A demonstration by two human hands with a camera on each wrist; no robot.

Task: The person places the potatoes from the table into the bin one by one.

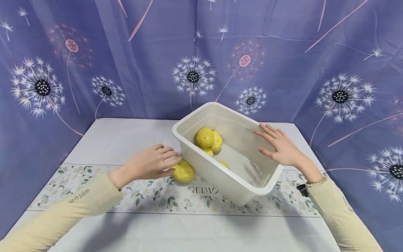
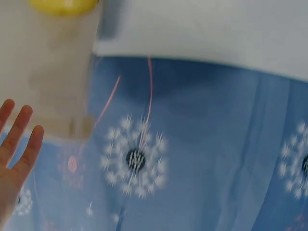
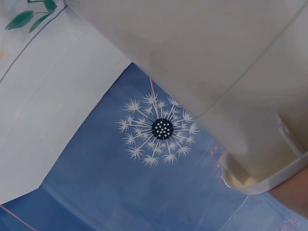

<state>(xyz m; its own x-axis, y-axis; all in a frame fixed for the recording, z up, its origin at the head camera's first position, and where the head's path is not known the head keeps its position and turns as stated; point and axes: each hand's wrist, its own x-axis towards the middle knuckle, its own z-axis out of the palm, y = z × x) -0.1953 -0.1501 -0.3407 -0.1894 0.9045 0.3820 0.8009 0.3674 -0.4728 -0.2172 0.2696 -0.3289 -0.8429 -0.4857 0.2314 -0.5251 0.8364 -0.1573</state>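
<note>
A deep off-white plastic bin [image 1: 207, 162] sits at an angle across the table. Several lumpy yellow, potato-like pieces [image 1: 205, 137] with small dark dots lie in its left part. Outside, against the bin's near left side, is another yellow piece [image 1: 183, 172]. My left hand [image 1: 154, 162] is beside that piece, fingers extended toward it and the bin wall; whether they touch is unclear. In the left wrist view its spread fingers [image 2: 34, 144] show. My right hand [image 1: 280, 143] is over the bin's right rim with fingers spread; most of it is hidden in the right wrist view.
A white table [image 1: 189, 231] carries a floral printed strip [image 1: 138, 196] with lettering on it. Purple-blue curtains [image 1: 151, 70] with dandelion prints surround the table at the back and both sides.
</note>
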